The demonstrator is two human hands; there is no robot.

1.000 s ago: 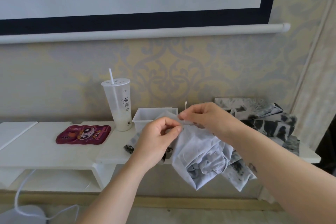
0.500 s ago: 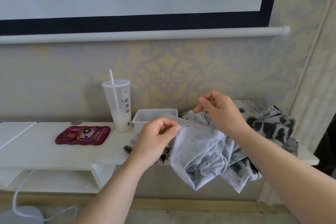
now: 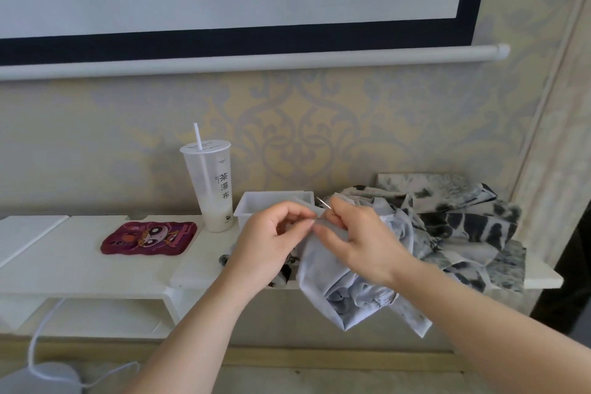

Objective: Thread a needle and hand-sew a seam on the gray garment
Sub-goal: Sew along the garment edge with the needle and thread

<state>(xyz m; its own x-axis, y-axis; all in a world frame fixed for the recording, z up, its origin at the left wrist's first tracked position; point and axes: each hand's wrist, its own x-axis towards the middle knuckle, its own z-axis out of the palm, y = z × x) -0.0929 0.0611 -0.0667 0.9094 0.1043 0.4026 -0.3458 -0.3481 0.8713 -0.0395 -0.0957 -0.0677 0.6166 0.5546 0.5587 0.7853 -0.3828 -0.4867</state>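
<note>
White shelf (image 3: 80, 265), left hand (image 3: 271, 240) pinching gray garment (image 3: 319, 285), right hand (image 3: 361, 243) pinching half-hidden needle (image 3: 323, 202).

The tall clear cup (image 3: 209, 198), at the far edge of the tabletop (image 3: 80, 261), carries three dark characters running down its side: 茶瀑布. Smaller print beside them and on its lid (image 3: 205, 146) is too fine to read.
</note>
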